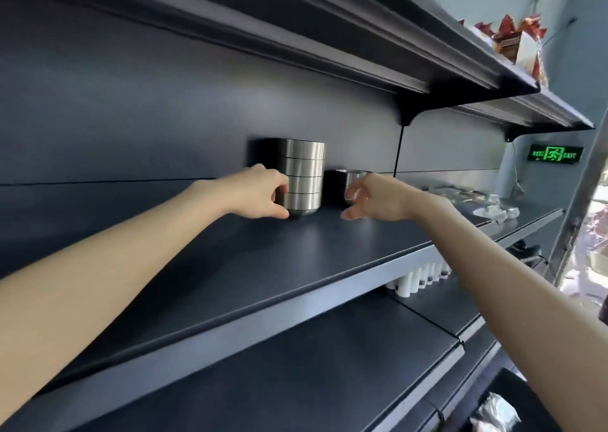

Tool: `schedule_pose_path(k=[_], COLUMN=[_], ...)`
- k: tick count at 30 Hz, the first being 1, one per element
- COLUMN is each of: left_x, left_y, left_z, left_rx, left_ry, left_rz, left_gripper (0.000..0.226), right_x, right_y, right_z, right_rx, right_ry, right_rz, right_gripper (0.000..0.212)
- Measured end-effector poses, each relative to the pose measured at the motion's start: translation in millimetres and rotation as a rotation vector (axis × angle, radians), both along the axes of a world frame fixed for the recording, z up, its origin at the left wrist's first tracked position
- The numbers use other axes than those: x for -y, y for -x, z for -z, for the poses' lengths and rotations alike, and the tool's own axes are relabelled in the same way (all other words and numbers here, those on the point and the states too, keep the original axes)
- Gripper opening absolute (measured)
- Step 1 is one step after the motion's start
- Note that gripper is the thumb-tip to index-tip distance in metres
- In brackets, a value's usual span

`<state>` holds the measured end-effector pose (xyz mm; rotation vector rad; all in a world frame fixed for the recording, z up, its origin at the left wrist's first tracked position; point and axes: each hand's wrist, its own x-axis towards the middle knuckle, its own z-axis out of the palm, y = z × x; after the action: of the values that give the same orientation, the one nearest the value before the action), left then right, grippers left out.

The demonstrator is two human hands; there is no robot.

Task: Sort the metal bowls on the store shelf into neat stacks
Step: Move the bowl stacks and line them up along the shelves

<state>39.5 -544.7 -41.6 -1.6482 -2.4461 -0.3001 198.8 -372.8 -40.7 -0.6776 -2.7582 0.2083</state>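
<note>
A stack of several metal bowls (304,176) stands at the back of the dark shelf (329,250). My left hand (260,195) grips the stack's lower left side, thumb near its base and fingers curled against the wall of the bowls. To the right, a single metal bowl (353,176) sits apart from the stack. My right hand (371,198) hovers just in front of this bowl with fingers spread and loosely bent, holding nothing. It hides most of the bowl, and I cannot tell whether it touches the bowl.
Clear plastic-wrapped items (477,201) lie further right on the same shelf. White bottles (418,277) stand on the shelf below. Red snack packets (513,37) sit on the shelf above, which overhangs. A green exit sign (556,153) glows at right.
</note>
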Motion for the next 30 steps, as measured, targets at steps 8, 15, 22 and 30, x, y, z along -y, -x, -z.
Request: schedule_pose_path(k=[8, 15, 22, 30], left_x=[-75, -127, -161, -180], left_y=[47, 77, 80, 91], left_z=[14, 29, 44, 64], left_rx=[0.099, 0.245, 0.415, 0.657], left_ry=[-0.094, -0.042, -0.167, -0.4], left_rz=[-0.175, -0.427, -0.554, -0.525], left_gripper=[0.061, 0.099, 0.115, 0.114], right_x=[-107, -183, -206, -219], right_y=[77, 143, 180, 204], right_z=[-2, -6, -1, 16], right_rx=[-0.069, -0.098, -0.082, -0.099], right_ry=[0.071, 0.272, 0.482, 0.754], right_rz=[-0.122, -0.32, -0.505, -0.67], right_gripper=[0.056, 0.086, 0.077, 0.11])
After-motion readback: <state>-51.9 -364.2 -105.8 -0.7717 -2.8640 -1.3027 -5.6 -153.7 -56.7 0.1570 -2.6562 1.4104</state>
